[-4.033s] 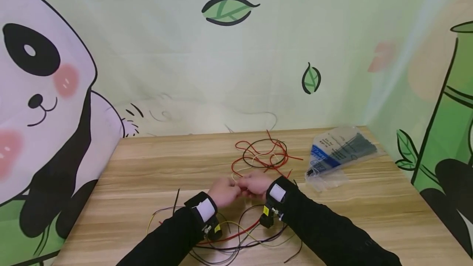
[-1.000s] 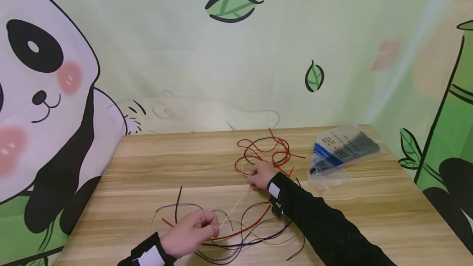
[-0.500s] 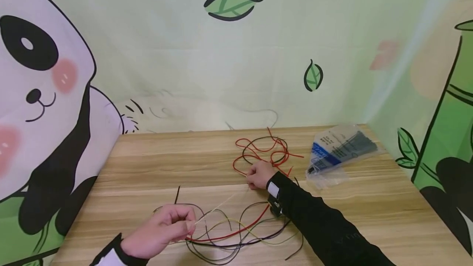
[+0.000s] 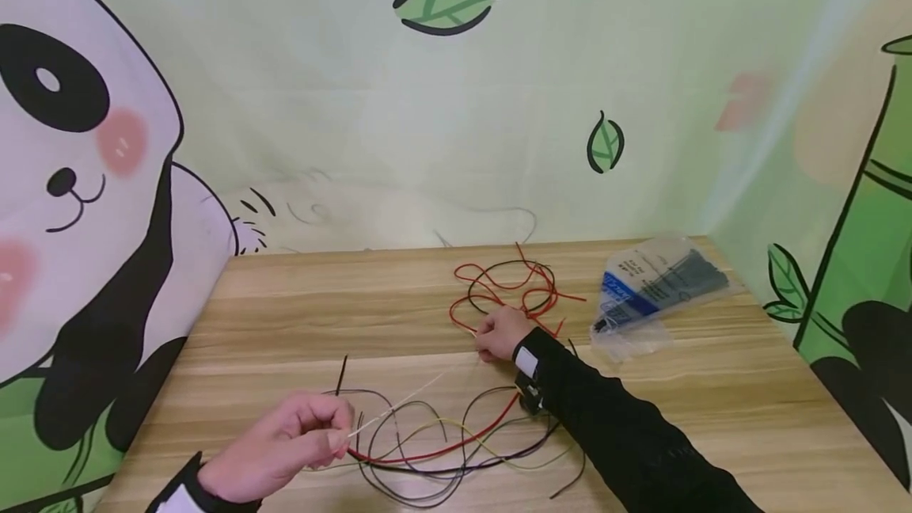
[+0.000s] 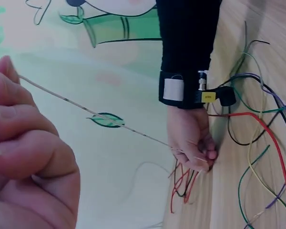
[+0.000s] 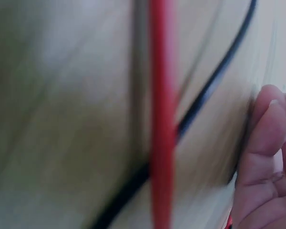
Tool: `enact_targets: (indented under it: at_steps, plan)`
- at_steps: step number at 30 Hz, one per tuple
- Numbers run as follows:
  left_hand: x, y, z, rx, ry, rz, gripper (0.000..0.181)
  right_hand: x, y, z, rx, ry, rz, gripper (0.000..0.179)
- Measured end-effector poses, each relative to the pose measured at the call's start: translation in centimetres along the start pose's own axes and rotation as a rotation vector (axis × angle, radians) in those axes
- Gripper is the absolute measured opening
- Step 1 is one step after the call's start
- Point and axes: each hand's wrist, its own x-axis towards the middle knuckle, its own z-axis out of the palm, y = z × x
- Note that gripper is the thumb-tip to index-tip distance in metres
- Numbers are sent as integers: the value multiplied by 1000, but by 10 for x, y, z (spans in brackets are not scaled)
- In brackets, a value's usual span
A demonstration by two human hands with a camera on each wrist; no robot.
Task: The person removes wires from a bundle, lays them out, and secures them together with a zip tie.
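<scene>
White wire [image 4: 399,404], head view: strung between hands above counter [image 4: 299,299]; left hand [image 4: 285,442] and right hand [image 4: 501,335] each pinch it. Seemingly singled out; loose wires [image 4: 463,443] in front, red-black tangle [image 4: 550,291] behind look left undone. Four seconds ago hands together, now well apart. Left wrist view: wire straight, apparently taut. Right wrist view: right grip closed up, wire not discernible.
</scene>
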Motion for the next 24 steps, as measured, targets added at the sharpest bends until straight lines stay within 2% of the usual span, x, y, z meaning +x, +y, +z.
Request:
enact_targets:
  at_steps: [2, 4, 7, 10, 13, 15, 17, 19, 21, 24]
  plan:
    - [-1, -2, -4, -77, 30, 48, 21, -1, -2, -1, 84, -61, 52, 13]
    - [-3, -3, -10, -212, 67, 118, 29, -3, -3, -2, 255, -139, 125, 11]
    - [-7, -5, -21, -460, 85, 256, 49, -8, -5, -6, 569, -239, 231, 13]
    - [-13, -7, -31, -726, 56, 371, 59, -16, -6, -13, 833, -303, 259, 13]
    - [-17, -10, -38, -909, 72, 416, 56, -25, -5, -19, 1013, -296, 242, 15]
    - [-19, -13, -39, -978, 108, 412, 54, -30, -5, -21, 1093, -226, 216, 11]
    - [-19, -15, -39, -1010, 152, 402, 53, -34, -5, -21, 1094, -111, 170, 8]
    - [-19, -17, -37, -1024, 191, 390, 53, -36, -5, -20, 1023, 33, 123, 14]
    - [-18, -19, -36, -1022, 217, 381, 53, -38, -5, -18, 908, 163, 70, 17]
    - [-16, -21, -33, -1009, 259, 360, 52, -41, -5, -17, 675, 291, 0, 19]
